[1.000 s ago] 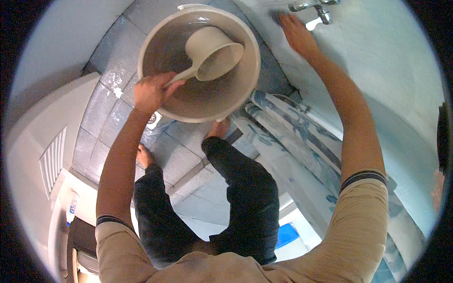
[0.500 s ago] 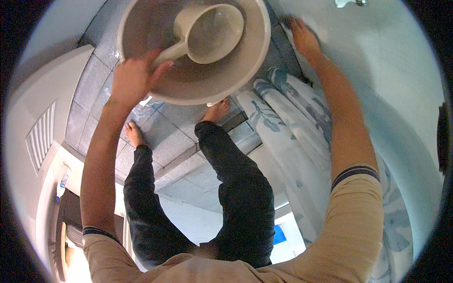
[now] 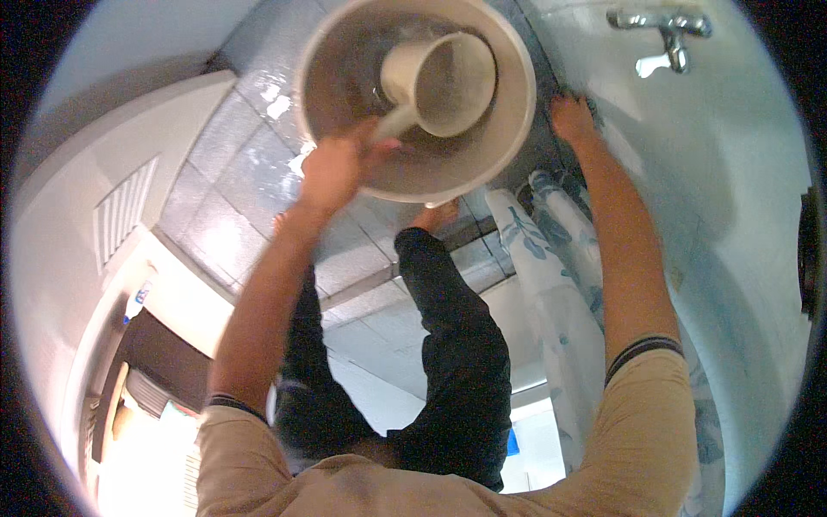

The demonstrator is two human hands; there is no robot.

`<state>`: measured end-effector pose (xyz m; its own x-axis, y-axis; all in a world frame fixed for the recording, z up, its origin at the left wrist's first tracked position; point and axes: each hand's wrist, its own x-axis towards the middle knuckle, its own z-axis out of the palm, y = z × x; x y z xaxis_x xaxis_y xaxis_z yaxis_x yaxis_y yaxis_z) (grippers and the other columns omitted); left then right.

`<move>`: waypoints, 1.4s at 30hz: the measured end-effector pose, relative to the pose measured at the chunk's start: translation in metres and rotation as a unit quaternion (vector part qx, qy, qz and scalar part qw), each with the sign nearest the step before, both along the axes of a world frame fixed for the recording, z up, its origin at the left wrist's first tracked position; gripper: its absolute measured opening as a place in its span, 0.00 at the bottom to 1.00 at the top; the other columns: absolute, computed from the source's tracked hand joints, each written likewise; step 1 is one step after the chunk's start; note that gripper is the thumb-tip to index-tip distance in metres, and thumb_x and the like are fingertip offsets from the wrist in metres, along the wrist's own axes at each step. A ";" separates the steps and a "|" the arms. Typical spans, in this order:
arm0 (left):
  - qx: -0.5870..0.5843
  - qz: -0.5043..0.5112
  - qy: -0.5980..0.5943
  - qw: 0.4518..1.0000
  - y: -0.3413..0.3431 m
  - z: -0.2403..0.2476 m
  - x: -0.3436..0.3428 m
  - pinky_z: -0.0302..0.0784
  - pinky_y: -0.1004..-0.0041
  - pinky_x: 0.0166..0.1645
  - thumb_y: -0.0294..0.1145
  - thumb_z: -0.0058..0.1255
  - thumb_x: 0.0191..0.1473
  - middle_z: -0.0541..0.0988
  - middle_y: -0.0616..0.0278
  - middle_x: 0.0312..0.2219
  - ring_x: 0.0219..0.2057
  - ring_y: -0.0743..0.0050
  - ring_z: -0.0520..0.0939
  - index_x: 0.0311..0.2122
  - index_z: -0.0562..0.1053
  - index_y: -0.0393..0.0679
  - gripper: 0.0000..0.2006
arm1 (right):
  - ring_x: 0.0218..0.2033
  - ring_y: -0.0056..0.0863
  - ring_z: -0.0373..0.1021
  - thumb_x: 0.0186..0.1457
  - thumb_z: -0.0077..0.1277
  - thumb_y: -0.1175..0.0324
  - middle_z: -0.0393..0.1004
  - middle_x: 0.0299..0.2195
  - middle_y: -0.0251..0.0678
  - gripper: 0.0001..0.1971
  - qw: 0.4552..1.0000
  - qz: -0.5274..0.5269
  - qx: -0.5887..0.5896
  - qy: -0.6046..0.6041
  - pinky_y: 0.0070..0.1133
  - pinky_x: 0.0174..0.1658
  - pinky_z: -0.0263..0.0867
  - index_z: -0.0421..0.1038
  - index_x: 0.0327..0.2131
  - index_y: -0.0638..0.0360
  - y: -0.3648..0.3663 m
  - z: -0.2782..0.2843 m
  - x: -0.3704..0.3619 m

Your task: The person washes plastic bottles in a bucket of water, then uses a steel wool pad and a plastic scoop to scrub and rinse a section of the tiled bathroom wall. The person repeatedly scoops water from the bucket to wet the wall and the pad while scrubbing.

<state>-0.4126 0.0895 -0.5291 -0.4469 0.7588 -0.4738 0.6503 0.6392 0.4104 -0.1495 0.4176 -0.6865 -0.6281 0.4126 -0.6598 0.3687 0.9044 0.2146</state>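
A large beige tub [image 3: 512, 129] stands on the tiled floor in front of me. Inside it lies a cream-coloured water dipper [image 3: 457, 86], tilted, with its handle pointing toward my left. My left hand [image 3: 336, 168] reaches over the tub's near left rim, its fingers closed round the dipper's handle; the hand is slightly blurred. To the right of the tub, my right hand [image 3: 573, 121] is by the foot of the pale wall, holding nothing that I can see. Its fingers look apart and a little bent. Whether it touches the wall is hard to make out.
A chrome tap [image 3: 672, 39] juts from the right wall [image 3: 732, 146]. A white curtain with blue leaves [image 3: 551, 258] hangs below my right arm. Wet grey tiles [image 3: 233, 172] and a raised sill [image 3: 370, 280] lie around my feet. At left is a white door with a vent [image 3: 125, 211].
The view has shifted, so the tub sits further right and more of the tap shows. My left hand has closed more on the dipper's handle. My right hand appears lower, its fingers less stretched.
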 end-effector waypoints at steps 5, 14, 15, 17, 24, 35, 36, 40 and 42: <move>-0.043 -0.019 -0.029 0.998 0.014 0.018 0.043 0.77 0.54 0.33 0.39 0.46 0.56 0.78 0.43 0.31 0.32 0.43 0.81 0.46 0.72 0.41 0.17 | 0.34 0.37 0.75 0.57 0.48 0.64 0.77 0.27 0.41 0.10 0.776 -0.447 0.032 0.443 0.30 0.40 0.71 0.74 0.36 0.60 -0.090 0.133 -0.043; 0.093 0.124 -0.228 0.961 -0.062 0.088 0.035 0.75 0.57 0.44 0.41 0.45 0.57 0.79 0.43 0.36 0.40 0.44 0.80 0.48 0.72 0.38 0.20 | 0.21 0.28 0.68 0.57 0.52 0.60 0.70 0.22 0.34 0.11 0.331 -0.787 -0.488 0.182 0.29 0.24 0.68 0.69 0.32 0.58 -0.252 0.154 -0.174; 0.095 0.130 -0.231 0.960 -0.090 0.093 0.023 0.74 0.60 0.46 0.43 0.46 0.57 0.79 0.45 0.38 0.41 0.45 0.80 0.51 0.71 0.41 0.21 | 0.21 0.28 0.68 0.57 0.53 0.60 0.70 0.22 0.34 0.11 0.336 -0.772 -0.506 0.187 0.29 0.24 0.68 0.69 0.31 0.58 -0.259 0.139 -0.187; 0.036 0.227 -0.259 0.938 -0.159 0.098 -0.001 0.73 0.62 0.49 0.44 0.48 0.56 0.79 0.45 0.42 0.44 0.47 0.79 0.52 0.71 0.43 0.22 | 0.21 0.27 0.68 0.57 0.54 0.60 0.69 0.22 0.34 0.13 0.379 -0.772 -0.467 0.207 0.28 0.25 0.67 0.68 0.28 0.58 -0.268 0.120 -0.206; -0.051 0.258 -0.118 0.958 -0.474 0.104 -0.076 0.73 0.59 0.48 0.42 0.47 0.55 0.78 0.44 0.42 0.44 0.45 0.78 0.45 0.74 0.37 0.19 | 0.16 0.21 0.61 0.58 0.52 0.65 0.66 0.20 0.33 0.10 0.347 -0.757 -0.386 0.397 0.21 0.18 0.59 0.65 0.28 0.58 -0.315 0.229 -0.212; -0.025 0.514 -0.325 0.793 -0.686 0.162 -0.153 0.82 0.70 0.26 0.34 0.47 0.57 0.78 0.52 0.28 0.25 0.64 0.81 0.40 0.71 0.29 0.15 | 0.15 0.18 0.58 0.58 0.48 0.67 0.64 0.19 0.30 0.07 0.258 -0.700 -0.358 0.562 0.16 0.16 0.56 0.65 0.29 0.58 -0.213 0.559 -0.200; -0.022 0.518 -0.330 0.789 -0.674 0.170 -0.155 0.82 0.70 0.27 0.35 0.47 0.58 0.78 0.51 0.29 0.26 0.64 0.81 0.41 0.71 0.29 0.16 | 0.15 0.18 0.58 0.58 0.48 0.68 0.65 0.20 0.30 0.07 0.269 -0.681 -0.337 0.593 0.17 0.16 0.56 0.65 0.30 0.59 -0.208 0.573 -0.198; 0.073 0.473 -0.379 0.792 -0.618 0.197 -0.155 0.80 0.70 0.36 0.38 0.47 0.59 0.78 0.53 0.31 0.33 0.65 0.81 0.45 0.70 0.29 0.18 | 0.16 0.18 0.58 0.58 0.49 0.70 0.65 0.22 0.31 0.06 0.306 -0.622 -0.295 0.657 0.18 0.16 0.56 0.63 0.33 0.59 -0.208 0.602 -0.186; 0.078 0.465 -0.390 0.791 -0.601 0.207 -0.148 0.80 0.71 0.37 0.37 0.46 0.60 0.78 0.53 0.32 0.34 0.66 0.81 0.46 0.70 0.29 0.18 | 0.16 0.18 0.59 0.58 0.49 0.69 0.65 0.22 0.31 0.07 0.316 -0.649 -0.254 0.644 0.18 0.16 0.56 0.62 0.34 0.59 -0.217 0.603 -0.176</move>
